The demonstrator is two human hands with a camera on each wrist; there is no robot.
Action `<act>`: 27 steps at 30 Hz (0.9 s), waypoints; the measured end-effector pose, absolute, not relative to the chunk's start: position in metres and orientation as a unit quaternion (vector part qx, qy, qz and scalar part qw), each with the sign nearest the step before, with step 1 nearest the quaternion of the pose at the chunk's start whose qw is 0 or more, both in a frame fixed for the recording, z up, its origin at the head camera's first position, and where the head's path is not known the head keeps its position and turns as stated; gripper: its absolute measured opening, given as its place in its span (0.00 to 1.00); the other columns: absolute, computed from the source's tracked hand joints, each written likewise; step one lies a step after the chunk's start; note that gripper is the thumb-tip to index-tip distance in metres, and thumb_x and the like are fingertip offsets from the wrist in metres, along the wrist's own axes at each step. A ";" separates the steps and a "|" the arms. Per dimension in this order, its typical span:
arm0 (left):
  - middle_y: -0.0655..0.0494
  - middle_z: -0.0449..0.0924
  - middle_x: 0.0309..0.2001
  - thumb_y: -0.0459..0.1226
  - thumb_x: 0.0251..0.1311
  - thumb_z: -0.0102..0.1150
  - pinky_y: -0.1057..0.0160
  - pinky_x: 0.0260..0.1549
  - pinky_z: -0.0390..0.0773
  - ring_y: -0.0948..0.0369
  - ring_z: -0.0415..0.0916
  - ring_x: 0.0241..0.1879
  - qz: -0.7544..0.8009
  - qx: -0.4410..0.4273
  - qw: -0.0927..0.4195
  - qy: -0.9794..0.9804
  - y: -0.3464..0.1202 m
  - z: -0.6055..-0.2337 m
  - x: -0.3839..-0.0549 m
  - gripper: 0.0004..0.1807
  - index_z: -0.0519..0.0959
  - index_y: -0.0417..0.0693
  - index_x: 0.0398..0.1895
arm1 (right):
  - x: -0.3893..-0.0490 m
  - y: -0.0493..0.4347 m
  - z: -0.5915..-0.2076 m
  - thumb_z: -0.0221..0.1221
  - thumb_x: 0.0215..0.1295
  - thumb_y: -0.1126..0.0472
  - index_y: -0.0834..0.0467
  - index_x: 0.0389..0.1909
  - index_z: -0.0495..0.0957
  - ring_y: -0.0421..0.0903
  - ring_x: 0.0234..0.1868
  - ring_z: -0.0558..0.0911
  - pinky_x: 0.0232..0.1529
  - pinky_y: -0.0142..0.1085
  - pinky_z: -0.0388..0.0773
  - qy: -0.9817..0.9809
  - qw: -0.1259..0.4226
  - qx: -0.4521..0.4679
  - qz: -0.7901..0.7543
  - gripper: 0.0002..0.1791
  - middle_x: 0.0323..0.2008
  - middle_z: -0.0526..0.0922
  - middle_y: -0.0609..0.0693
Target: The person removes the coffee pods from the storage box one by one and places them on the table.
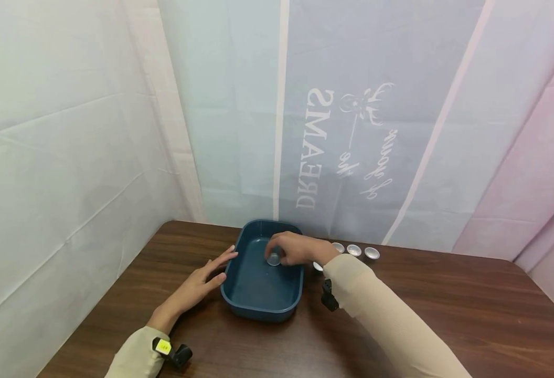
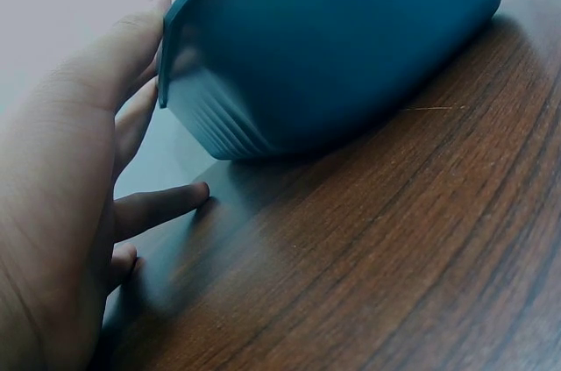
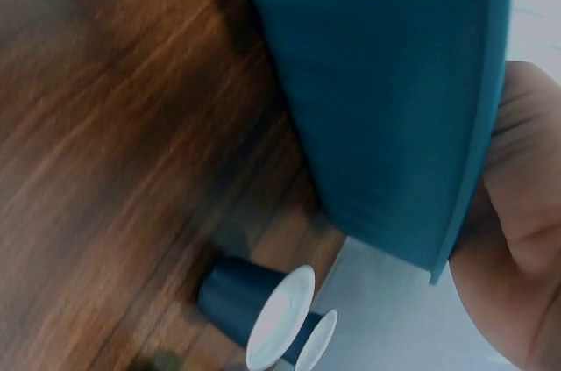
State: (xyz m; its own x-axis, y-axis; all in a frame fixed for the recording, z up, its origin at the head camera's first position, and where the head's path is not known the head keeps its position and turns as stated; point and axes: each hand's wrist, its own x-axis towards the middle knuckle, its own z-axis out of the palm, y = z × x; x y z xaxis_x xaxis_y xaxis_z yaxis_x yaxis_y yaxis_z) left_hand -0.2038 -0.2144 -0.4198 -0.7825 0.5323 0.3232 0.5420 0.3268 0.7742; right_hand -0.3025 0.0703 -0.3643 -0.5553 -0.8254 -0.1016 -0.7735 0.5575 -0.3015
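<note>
A deep blue plastic basin [image 1: 262,294] with rounded corners stands on the table. My left hand [image 1: 196,286] lies along its left side, fingers stretched out and the tips at the rim; in the left wrist view, two lower fingers [image 2: 166,210] reach under the rim beside the wall. Inside the basin, my right hand [image 1: 296,248] pinches a small coffee capsule [image 1: 274,259], its round silvery lid facing up, low over the basin floor. The basin wall [image 3: 394,108] hides these fingertips in the right wrist view.
Several more foil-topped capsules stand right of the basin near the table's back edge, one at the far right [image 1: 372,253], another dark-bodied capsule [image 3: 250,301] close to the basin. A printed cloth [image 1: 239,131] hangs behind the brown wooden table [image 1: 428,304].
</note>
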 end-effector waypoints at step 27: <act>0.57 0.47 0.75 0.33 0.71 0.46 0.32 0.63 0.37 0.50 0.53 0.70 -0.451 -0.335 0.027 -0.827 -0.223 -0.449 -0.223 0.29 0.58 0.56 0.74 | -0.308 0.055 -0.374 0.67 0.57 0.66 0.47 0.46 0.82 0.38 0.34 0.75 0.32 0.29 0.75 0.883 0.114 -0.446 -0.094 0.17 0.39 0.80 0.40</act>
State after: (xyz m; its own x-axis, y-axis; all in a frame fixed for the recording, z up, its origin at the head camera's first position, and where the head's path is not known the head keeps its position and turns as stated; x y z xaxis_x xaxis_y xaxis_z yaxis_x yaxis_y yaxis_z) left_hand -0.2232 -0.2230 -0.4492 -0.7740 0.5304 0.3459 0.5782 0.3693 0.7275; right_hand -0.3083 0.0553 -0.3743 -0.5767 -0.8084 -0.1180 -0.7654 0.5851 -0.2680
